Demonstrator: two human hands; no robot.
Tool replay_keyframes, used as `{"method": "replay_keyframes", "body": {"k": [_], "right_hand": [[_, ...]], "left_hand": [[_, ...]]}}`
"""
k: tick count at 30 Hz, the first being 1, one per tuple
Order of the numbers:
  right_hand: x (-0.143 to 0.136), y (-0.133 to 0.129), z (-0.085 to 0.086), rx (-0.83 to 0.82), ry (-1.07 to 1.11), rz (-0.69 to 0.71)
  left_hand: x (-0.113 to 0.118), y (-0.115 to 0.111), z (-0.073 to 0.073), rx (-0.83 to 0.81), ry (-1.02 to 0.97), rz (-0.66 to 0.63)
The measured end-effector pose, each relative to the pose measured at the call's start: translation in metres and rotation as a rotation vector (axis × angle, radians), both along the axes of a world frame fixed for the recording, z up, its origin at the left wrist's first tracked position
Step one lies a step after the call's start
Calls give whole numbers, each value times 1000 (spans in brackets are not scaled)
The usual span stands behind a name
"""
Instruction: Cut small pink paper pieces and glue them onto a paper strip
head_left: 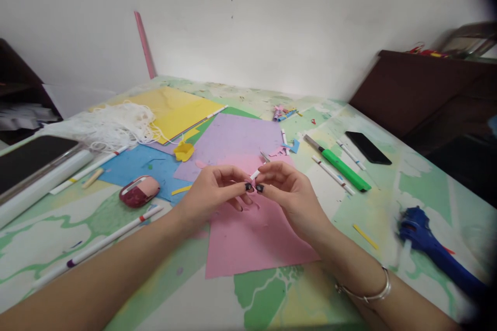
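Two hands, left (215, 189) and right (285, 186), meet above pink paper (252, 238) on the surface (388, 201), fingers (248, 186) pinching a small white stick (255, 174) between them. A green cutter (341, 168) lies to the right. No writing is readable.

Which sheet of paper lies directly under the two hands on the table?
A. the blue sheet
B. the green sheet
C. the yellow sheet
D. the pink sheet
D: both the left hand and the right hand are over the pink sheet, while the yellow sheet and the blue sheet lie farther to the left.
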State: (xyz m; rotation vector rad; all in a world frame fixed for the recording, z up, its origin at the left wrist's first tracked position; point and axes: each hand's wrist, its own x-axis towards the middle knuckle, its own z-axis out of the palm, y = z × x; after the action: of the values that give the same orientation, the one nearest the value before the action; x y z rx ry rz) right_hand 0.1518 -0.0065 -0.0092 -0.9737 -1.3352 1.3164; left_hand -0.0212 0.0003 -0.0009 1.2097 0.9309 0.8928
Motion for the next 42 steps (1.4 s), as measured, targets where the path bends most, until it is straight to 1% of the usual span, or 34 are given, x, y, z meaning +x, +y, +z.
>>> {"method": "replay_keyframes", "body": {"k": [7, 14, 18, 22, 26, 29, 32, 34, 35, 37, 39, 40, 42], "right_hand": [[0, 2, -7, -6, 19, 17], [-2, 3, -7, -65, 103, 32], [-3, 3, -7, -63, 91, -13], [-3, 3, -6, -47, 67, -40], [-3, 2, -8, -43, 79, -5], [-3, 1, -8, -39, 81, 18], [0, 3, -5, -38, 54, 11], [5, 7, 1, 1, -46, -43], [10, 9, 4, 45, -142, -85], [20, 15, 9, 175, -438, -173], [30, 20, 11, 270, -806, -241], [35, 22, 10, 277, -971, -263], [41, 24, 7, 227, -1192, -268]], "left_hand": [[0, -1, -1, -7, 16, -51], [0, 0, -6, -49, -73, -103], [1, 0, -8, -69, -143, -125], [2, -1, -8, -82, -155, -84], [3, -1, -6, -74, -129, -20], [3, -1, -6, -75, -136, -1], [3, -1, -5, -85, -149, 13], [2, 0, -5, -94, -147, 35], [2, 0, -4, -99, -143, 44], [1, 1, -3, -102, -142, 51], [0, 1, -3, -100, -150, 54], [0, 2, -3, -98, -156, 58], [-1, 2, -3, -93, -170, 64]]}}
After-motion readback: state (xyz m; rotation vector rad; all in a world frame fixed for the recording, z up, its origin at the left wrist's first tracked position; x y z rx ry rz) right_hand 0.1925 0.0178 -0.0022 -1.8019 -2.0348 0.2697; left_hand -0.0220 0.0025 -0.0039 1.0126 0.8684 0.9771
